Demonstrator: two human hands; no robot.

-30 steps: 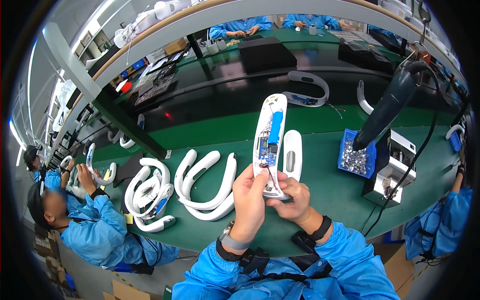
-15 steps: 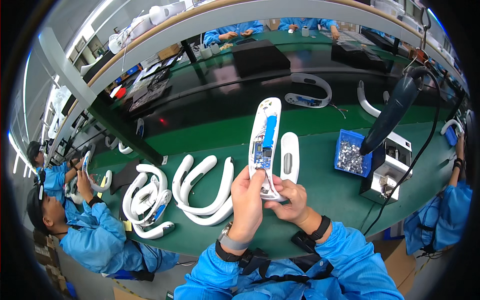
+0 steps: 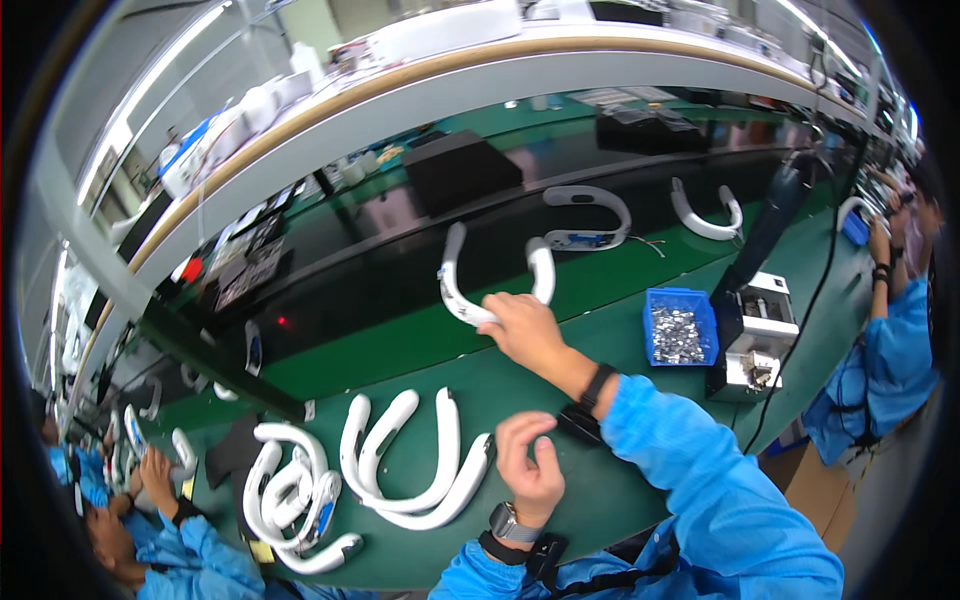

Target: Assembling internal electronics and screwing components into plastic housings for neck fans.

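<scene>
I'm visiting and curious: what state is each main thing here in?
White U-shaped plastic piece: gripped at its curve
Right bare hand: closed on that piece
Left bare hand: empty, fingers loosely curled
White curved shell with blue electronics: open, wires trailing
Blue rectangular plastic bin: uncovered, holding silvery metal parts
Dark cylindrical tool: tilted, hanging
Near white curved pieces: overlapping

Right sleeve (image 3: 680,430): bright blue, long, loose and creased, gathered near the wrist
Right wristband (image 3: 599,387): black, a plain narrow strap
Right wrist block (image 3: 580,424): black, small and boxy, just beside the strap
Left sleeve (image 3: 475,575): the same bright blue, creased
Left watch (image 3: 510,522): silvery grey, with a broad band
Left wristband (image 3: 502,550): black, between watch and sleeve
Left wrist block (image 3: 545,556): black, angular, details too dark to read
Garment front (image 3: 665,548): matching blue, folded
Body strap (image 3: 620,577): dark, crossing the blue cloth
Right hand (image 3: 525,328): bare
Left hand (image 3: 532,470): bare
</scene>
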